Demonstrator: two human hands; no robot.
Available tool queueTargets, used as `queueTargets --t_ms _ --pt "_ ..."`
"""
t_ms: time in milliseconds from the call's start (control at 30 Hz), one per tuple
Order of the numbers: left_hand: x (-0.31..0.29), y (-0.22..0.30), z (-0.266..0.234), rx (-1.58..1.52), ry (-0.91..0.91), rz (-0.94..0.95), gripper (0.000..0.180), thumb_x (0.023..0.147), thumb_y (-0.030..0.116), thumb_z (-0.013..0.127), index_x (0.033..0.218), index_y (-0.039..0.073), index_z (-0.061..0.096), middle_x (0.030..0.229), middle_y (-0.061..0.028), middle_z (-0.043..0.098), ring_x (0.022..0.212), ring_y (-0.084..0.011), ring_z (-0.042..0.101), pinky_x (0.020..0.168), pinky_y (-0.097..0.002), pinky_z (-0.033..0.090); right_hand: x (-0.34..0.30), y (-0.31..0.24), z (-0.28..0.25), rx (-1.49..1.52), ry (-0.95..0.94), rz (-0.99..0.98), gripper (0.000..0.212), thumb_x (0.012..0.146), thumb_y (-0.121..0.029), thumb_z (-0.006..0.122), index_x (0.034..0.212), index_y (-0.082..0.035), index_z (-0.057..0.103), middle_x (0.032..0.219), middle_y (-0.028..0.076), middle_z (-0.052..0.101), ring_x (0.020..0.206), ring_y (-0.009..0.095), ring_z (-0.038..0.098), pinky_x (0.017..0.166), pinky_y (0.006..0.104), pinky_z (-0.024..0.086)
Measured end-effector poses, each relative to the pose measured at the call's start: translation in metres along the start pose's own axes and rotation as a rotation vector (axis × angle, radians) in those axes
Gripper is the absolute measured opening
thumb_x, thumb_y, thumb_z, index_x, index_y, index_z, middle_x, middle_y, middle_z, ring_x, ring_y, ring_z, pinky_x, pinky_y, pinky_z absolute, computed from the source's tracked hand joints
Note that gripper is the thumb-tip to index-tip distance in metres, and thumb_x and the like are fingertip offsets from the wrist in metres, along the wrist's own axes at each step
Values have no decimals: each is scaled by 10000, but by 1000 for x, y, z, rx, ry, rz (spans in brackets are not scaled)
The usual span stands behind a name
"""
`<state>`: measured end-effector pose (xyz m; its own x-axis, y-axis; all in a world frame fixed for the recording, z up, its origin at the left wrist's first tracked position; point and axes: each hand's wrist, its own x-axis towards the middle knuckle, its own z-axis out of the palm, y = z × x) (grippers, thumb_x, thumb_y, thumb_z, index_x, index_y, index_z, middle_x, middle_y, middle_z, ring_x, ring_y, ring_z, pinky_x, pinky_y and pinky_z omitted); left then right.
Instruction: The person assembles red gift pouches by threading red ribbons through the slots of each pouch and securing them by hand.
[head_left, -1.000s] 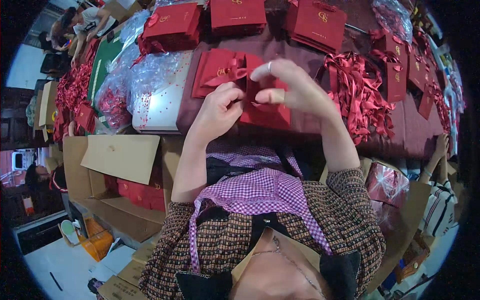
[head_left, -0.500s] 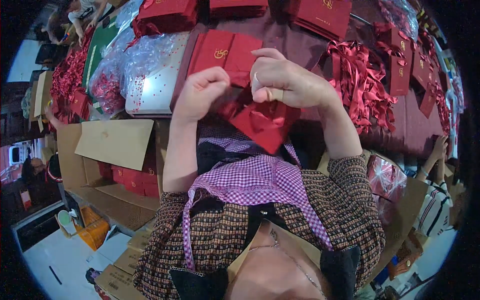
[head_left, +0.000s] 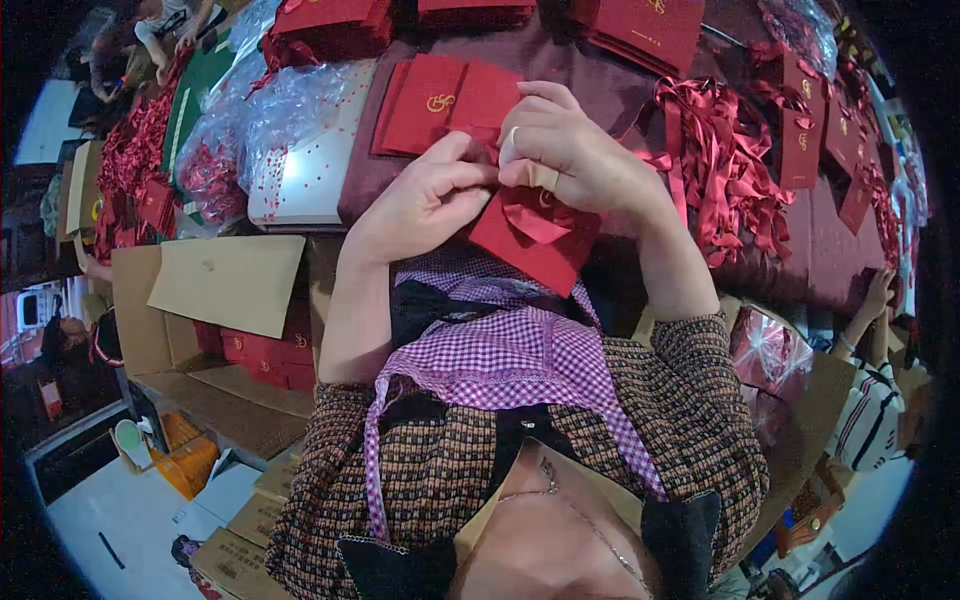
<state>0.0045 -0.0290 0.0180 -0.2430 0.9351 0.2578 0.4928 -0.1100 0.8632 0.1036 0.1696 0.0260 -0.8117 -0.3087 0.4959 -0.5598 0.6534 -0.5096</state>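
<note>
A small red paper bag [head_left: 530,258] with gold print hangs tilted at the table's near edge, just below my hands. A red satin ribbon [head_left: 538,226] loops across its top. My right hand [head_left: 580,150], a ring on one finger, is closed on the ribbon end of the bag. From the other side my left hand [head_left: 420,205] pinches at the ribbon, its fingertips close to the right hand's; the exact grip is partly hidden. Just beyond both hands lie flat red bags [head_left: 440,98]. Right of them a heap of loose red ribbons [head_left: 715,165] drapes on the dark red tablecloth [head_left: 815,245].
Stacks of red bags [head_left: 640,30] line the far side. To the left are clear plastic wrap [head_left: 290,110] and a white board [head_left: 310,185]. An open carton [head_left: 155,300] holding red boxes stands at my left. Other people's arms [head_left: 870,305] show at the edges.
My left hand has moved right and down to meet the right hand at the ribbon. The bag has swung slightly to the right and up.
</note>
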Motion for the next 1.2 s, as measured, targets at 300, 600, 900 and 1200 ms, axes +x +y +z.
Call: queueTargets --t_ms 300,600,900,1200 --pt "-2 -9 4 -1 -92 -59 120 806 41 553 881 -48 582 941 -117 501 889 -214 517 783 -294 421 -4 -8 0 -24 -36 23 159 837 -220 626 808 -71 577 829 42 585 924 211 585 1069 470 271" --pt "-2 -16 25 -535 131 -295 135 790 -27 471 855 -60 585 1025 -60 525 971 -152 496 880 -256 375 -11 -5 6 73 -41 39 142 843 -181 625 792 -66 560 757 24 558 828 215 572 1068 463 285" --pt "0 -8 20 -438 67 -253 107 810 -16 485 839 -58 580 1026 -46 518 960 -135 495 863 -246 378 -15 -11 0 34 -45 74 145 849 -207 622 832 -67 590 773 39 571 827 225 564 1053 448 307" --pt "2 -35 -19 -765 337 -475 211 843 63 556 1017 -38 621 937 -94 656 814 -122 610 751 -238 484 -18 -28 0 134 -133 -86 41 800 -116 618 778 -135 588 749 -6 565 835 211 574 1050 485 294"
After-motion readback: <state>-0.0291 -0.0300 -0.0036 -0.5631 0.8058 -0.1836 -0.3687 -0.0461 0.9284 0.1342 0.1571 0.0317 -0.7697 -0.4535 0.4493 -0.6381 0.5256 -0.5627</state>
